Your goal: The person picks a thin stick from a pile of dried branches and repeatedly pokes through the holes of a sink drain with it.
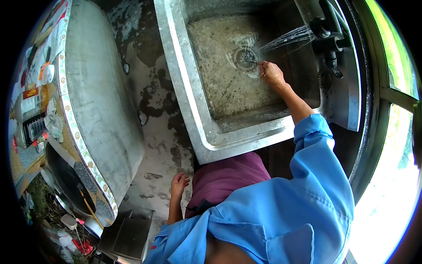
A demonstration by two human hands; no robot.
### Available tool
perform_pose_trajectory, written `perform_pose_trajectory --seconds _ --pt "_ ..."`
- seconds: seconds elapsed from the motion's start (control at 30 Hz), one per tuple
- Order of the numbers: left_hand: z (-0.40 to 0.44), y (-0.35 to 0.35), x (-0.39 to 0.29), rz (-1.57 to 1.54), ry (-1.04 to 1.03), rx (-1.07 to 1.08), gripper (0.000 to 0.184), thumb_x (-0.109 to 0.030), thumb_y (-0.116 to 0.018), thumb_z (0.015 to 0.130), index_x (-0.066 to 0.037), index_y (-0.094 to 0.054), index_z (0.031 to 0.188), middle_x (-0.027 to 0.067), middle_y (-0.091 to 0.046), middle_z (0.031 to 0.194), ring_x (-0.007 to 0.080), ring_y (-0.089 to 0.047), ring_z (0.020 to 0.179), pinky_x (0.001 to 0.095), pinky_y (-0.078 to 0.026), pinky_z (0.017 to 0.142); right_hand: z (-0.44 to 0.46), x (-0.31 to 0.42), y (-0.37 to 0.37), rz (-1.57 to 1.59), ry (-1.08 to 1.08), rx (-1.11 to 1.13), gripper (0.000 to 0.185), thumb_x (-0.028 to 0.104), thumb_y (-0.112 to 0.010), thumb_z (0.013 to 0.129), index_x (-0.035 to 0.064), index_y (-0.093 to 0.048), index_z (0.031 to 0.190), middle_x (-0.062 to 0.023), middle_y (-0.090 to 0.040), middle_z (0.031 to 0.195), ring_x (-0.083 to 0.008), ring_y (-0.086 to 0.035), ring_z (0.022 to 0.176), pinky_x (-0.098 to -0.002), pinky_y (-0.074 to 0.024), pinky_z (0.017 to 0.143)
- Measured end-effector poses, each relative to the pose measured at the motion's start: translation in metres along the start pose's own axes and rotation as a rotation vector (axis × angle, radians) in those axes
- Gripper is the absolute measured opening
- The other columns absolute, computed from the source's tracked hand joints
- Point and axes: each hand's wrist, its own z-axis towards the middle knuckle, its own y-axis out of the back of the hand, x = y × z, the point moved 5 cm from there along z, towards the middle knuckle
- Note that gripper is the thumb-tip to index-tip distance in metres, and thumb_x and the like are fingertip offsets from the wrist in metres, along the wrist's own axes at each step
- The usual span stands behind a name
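**One hand reaches to the drain as water sprays in**

The round drain (246, 58) lies in the floor of a stained metal sink (178, 72), towards the upper part of the view. Just beside it, at its 4 o'clock, the right hand (271, 74) is narrow, fingertips drawn together; whether they pinch something small cannot be told. From the drain's 2 to 3 o'clock, a dark faucet (327, 39) throws a fan of water (288, 38) towards it.

At the sink's 7 o'clock, outside the rim, the left hand (179, 181) hangs with fingers half curled; how far they close is unclear. Wet patches mark the concrete floor (151, 156).

Well apart, at 8 o'clock, a dark round pan (66, 169) sits at the tiled table (83, 147), a thin stick (92, 211) across its edge. At 4 o'clock is a bright window (391, 163).
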Motion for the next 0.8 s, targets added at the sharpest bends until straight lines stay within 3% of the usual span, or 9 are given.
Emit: perform_pose_trajectory --seconds 0.2,0.37,0.4,0.6,0.7,0.73,0.8 --pt "0.001 0.003 0.007 -0.005 0.023 -0.012 0.028 -0.014 -0.045 0.080 -0.002 -0.044 0.106 0.0107 -0.055 0.092 0.0174 -0.057 0.072 0.0251 -0.046 0.061 -0.002 -0.007 -0.008 0.019 -0.001 -0.007 0.021 0.017 -0.041 0.075 0.0077 -0.056 0.087 -0.0162 -0.057 0.081 -0.0325 -0.053 0.080 -0.0392 -0.0429 0.068" --pt "0.001 -0.001 0.001 0.022 0.026 -0.007 0.029 -0.014 -0.045 0.080 -0.001 -0.043 0.106 0.0112 -0.055 0.092 0.0176 -0.057 0.074 0.0250 -0.046 0.061 0.018 0.002 -0.045 -0.092 -0.018 0.139 0.015 0.013 -0.045 0.068 0.0083 -0.055 0.078 -0.0157 -0.056 0.083 -0.0327 -0.052 0.082 -0.0401 -0.0429 0.068" --pt "0.001 -0.002 -0.001 0.026 0.030 -0.011 0.029 -0.014 -0.045 0.080 -0.001 -0.043 0.106 0.0112 -0.055 0.092 0.0176 -0.057 0.074 0.0250 -0.046 0.061 0.027 -0.002 -0.054 -0.052 -0.144 0.149 0.018 0.013 -0.046 0.068 0.0092 -0.057 0.081 -0.0154 -0.057 0.087 -0.0311 -0.052 0.086 -0.0382 -0.0431 0.072" --pt "-0.006 -0.001 -0.011 0.026 0.022 -0.008 0.028 -0.013 -0.043 0.081 -0.001 -0.044 0.106 0.0106 -0.054 0.090 0.0170 -0.056 0.075 0.0246 -0.045 0.062 0.065 -0.014 -0.087 -0.003 -0.387 0.239 0.024 0.016 -0.047 0.069 0.0097 -0.060 0.088 -0.0141 -0.056 0.095 -0.0285 -0.052 0.093 -0.0344 -0.0424 0.077" --pt "-0.002 0.000 -0.004 0.034 0.025 -0.020 0.027 -0.013 -0.043 0.081 -0.001 -0.044 0.105 0.0108 -0.054 0.090 0.0169 -0.056 0.075 0.0246 -0.045 0.062 0.053 0.004 -0.046 0.043 -0.360 0.163 0.021 0.017 -0.048 0.068 0.0086 -0.060 0.083 -0.0149 -0.057 0.091 -0.0298 -0.053 0.089 -0.0359 -0.0430 0.075" --pt "-0.001 0.000 -0.001 0.020 0.028 -0.007 0.026 -0.013 -0.043 0.081 -0.001 -0.044 0.105 0.0107 -0.054 0.090 0.0170 -0.056 0.075 0.0246 -0.045 0.062 0.049 0.009 -0.030 -0.013 -0.173 0.081 0.019 0.018 -0.049 0.068 0.0075 -0.060 0.080 -0.0159 -0.057 0.086 -0.0314 -0.053 0.084 -0.0373 -0.0435 0.071" --pt "0.003 -0.002 -0.001 -0.006 0.022 0.014 0.026 -0.013 -0.043 0.081 -0.001 -0.044 0.104 0.0106 -0.054 0.090 0.0170 -0.056 0.075 0.0246 -0.045 0.062 0.033 0.011 0.002 0.014 -0.065 -0.082 0.019 0.018 -0.047 0.072 0.0067 -0.058 0.081 -0.0173 -0.056 0.081 -0.0339 -0.053 0.078 -0.0398 -0.0433 0.066"
